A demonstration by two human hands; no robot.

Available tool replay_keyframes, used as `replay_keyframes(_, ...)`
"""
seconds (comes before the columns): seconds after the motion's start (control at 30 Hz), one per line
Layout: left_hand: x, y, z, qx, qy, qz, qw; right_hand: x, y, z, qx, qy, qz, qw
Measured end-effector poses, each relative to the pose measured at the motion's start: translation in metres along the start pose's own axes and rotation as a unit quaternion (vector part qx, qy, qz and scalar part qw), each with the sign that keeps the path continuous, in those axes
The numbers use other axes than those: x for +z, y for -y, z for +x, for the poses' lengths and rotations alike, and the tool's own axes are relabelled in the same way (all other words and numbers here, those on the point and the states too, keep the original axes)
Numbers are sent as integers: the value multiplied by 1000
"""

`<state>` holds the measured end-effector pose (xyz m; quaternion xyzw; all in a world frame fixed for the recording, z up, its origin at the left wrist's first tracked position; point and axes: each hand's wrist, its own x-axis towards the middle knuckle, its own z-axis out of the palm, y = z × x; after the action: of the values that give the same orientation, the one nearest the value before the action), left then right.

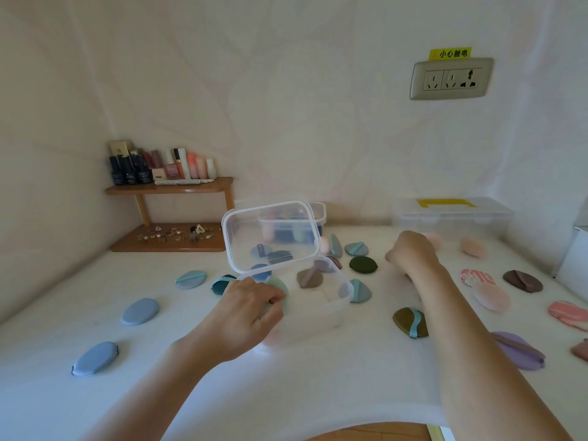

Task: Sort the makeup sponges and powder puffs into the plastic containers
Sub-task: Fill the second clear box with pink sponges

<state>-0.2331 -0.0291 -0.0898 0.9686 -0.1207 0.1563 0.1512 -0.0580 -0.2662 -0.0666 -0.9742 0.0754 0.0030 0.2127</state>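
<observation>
Head view: our left hand (248, 308) grips a mint puff (279, 286) at the clear container (321, 313) rim, centre frame; we cannot tell our right hand (412, 253) grip.

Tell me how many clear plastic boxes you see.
3: an open box where the left hand holds a green puff, a filled box right behind it, and a long lidded box at the back right. Others may be hidden.

**Two bare forearms, two bare hands**

On my feed, both forearms run bare, one entering the frame at 7 o'clock and the other at 5 o'clock. The left hand (248, 308) and the right hand (410, 253) are bare as well. The fingers look slim, and the nails are too blurred for me to read.
</observation>
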Motion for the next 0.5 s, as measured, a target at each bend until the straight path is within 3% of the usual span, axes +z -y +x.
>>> replay_keyframes(0.1,2,-5,4,-8,3,-5,1000,-4,6,-6,-164,-19,182,969)
replay_keyframes(0.2,2,-9,6,-6,-1,-7,1000,-16,19,-29,-313,135,301,891)
replay_keyframes(0.3,3,-8,7,1,-6,-5,1000,-6,33,-46,-393,274,276,833)
replay_keyframes(0.5,5,-6,10,27,1,-20,999,23,52,-62,-425,307,71,849)
